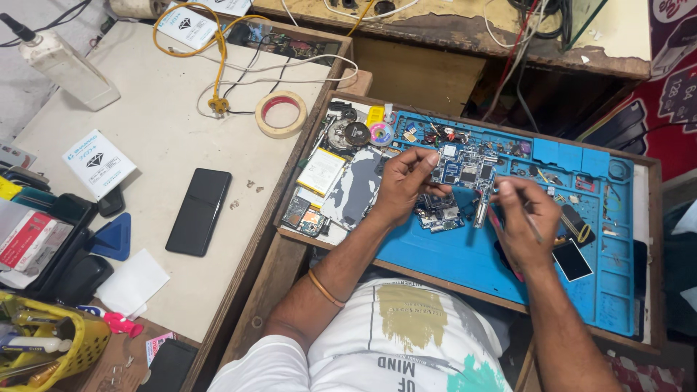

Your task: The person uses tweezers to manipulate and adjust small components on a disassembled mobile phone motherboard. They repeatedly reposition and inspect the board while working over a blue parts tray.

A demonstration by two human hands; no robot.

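1. Blue mat (465,261) covers the wooden tray in front of the person and carries the work; its moulded pockets along the top and right edge hold screws and small parts so they cannot roll off.
2. Left hand (403,185) pinches the circuit board (463,170) by its left edge between thumb and fingertips, the fingers narrow, tilting the board up off the mat (probably to bring its face toward the eyes).
3. Right hand (523,218) is closed round a thin tool (534,229), likely tweezers or a probe, gripped like a pen; the tip points at the board's right edge, though whether it touches cannot be told.
4. More boards (439,216) lie on the mat just below the held one, close at reach.
5. Left of the left hand lie a battery (321,171) and a grey phone back (356,190), set aside from the working spot.
6. Well apart on the pale table are a black phone (199,210), a tape roll (282,113) and a yellow cable (218,65).
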